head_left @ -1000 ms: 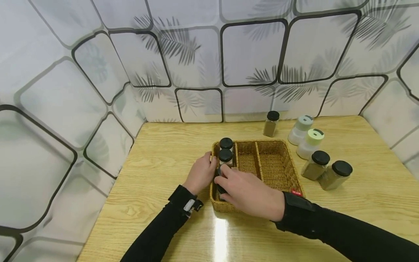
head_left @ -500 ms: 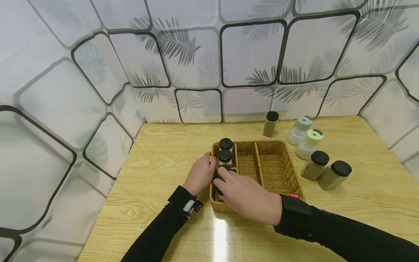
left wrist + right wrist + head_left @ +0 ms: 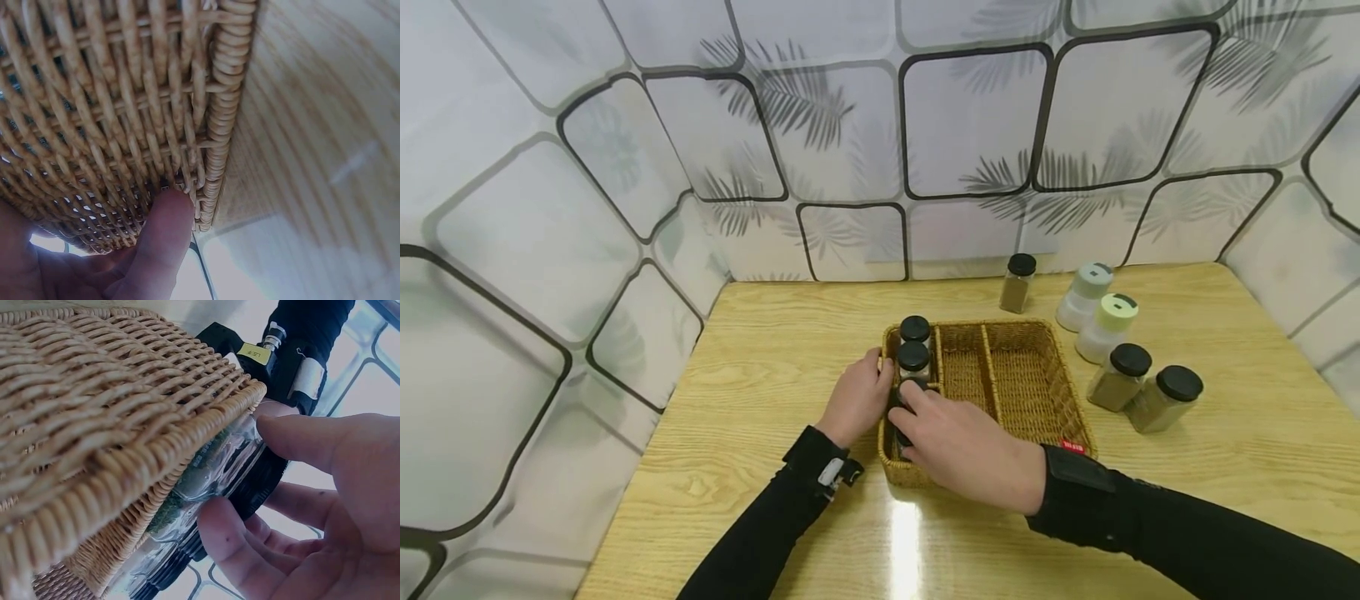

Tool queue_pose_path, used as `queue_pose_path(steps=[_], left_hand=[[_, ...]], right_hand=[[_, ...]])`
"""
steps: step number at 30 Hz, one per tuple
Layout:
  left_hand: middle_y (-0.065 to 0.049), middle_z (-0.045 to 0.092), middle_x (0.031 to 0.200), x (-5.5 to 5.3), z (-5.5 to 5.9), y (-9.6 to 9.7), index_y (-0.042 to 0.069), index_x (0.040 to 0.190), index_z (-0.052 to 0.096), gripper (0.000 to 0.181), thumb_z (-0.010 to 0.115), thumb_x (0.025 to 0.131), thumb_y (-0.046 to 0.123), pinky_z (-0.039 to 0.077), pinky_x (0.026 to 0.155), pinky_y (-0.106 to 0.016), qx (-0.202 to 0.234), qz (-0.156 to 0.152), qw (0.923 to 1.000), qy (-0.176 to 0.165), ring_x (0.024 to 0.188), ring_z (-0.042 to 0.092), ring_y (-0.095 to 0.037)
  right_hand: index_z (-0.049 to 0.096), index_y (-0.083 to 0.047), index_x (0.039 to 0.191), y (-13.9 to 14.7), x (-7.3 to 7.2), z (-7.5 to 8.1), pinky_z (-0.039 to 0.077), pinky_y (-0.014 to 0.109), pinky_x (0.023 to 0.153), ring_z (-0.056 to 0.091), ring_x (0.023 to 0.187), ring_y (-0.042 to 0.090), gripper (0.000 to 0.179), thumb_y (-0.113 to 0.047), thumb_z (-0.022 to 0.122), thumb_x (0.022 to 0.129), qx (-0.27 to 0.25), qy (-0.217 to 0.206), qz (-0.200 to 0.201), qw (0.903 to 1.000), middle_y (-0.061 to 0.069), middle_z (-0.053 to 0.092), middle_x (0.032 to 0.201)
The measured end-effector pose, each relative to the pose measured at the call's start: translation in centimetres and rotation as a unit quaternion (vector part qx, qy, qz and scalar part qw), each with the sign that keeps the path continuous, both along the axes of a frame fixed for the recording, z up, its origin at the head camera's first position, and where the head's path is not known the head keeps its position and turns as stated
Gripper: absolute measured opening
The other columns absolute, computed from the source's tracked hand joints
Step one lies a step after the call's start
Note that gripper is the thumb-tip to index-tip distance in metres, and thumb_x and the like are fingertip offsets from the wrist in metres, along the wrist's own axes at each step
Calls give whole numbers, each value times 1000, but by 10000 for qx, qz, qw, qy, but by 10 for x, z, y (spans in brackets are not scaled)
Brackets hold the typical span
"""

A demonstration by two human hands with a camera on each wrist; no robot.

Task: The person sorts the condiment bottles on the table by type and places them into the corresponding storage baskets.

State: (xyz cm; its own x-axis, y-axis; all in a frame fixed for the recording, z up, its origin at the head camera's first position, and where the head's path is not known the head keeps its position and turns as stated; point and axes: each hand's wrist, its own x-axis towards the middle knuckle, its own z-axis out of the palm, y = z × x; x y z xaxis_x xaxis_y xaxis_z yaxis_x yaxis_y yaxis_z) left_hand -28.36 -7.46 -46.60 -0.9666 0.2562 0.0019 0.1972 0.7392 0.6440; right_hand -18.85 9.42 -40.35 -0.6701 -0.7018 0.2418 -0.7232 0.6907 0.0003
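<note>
In the head view a wicker basket [image 3: 1037, 433] with dividers stands on the table. My left hand [image 3: 856, 404] holds its left wall; in the left wrist view a fingertip [image 3: 169, 212] presses the weave. My right hand [image 3: 973, 446] is over the front-left compartment, thumb and fingers around a clear jar with a black lid [image 3: 262, 481]. Green contents show through the glass in the right wrist view. From above, the hand hides most of this jar. Two black-lidded jars, a back one [image 3: 914, 329] and a nearer one [image 3: 913, 358], stand upright in the back-left compartment.
Right of the basket stand two black-lidded jars [image 3: 1118, 379] [image 3: 1165, 400], a yellow-capped bottle [image 3: 1108, 325] and a grey-capped bottle [image 3: 1084, 296]. Another black-lidded jar [image 3: 1017, 283] is behind it. Patterned fabric [image 3: 850, 242] borders the wooden table [image 3: 775, 333].
My right hand has shifted slightly toward the near left over the front-left compartment, still at the jar. The left hand stays on the basket wall. The head view has drifted a little.
</note>
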Motion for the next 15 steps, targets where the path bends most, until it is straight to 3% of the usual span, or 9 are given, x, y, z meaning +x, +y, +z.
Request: queue_pose_path(steps=[9,15], left_hand=[[-17,69,102,0,-1,0,-7,147,43,57,32,111,36,54,74,-40,40,-31,10000,20,84,67,-24],[-16,67,95,0,-1,-1,-8,148,41,58,31,111,36,51,69,-38,58,-74,10000,10,74,63,-21]], right_hand=[[67,-13,117,2,1,-1,49,24,55,53,73,12,41,-36,81,86,16,196,-29,9998,5,54,105],[67,-14,117,5,1,2,49,25,55,54,74,11,41,-38,80,86,-97,298,-70,9995,4,54,104]])
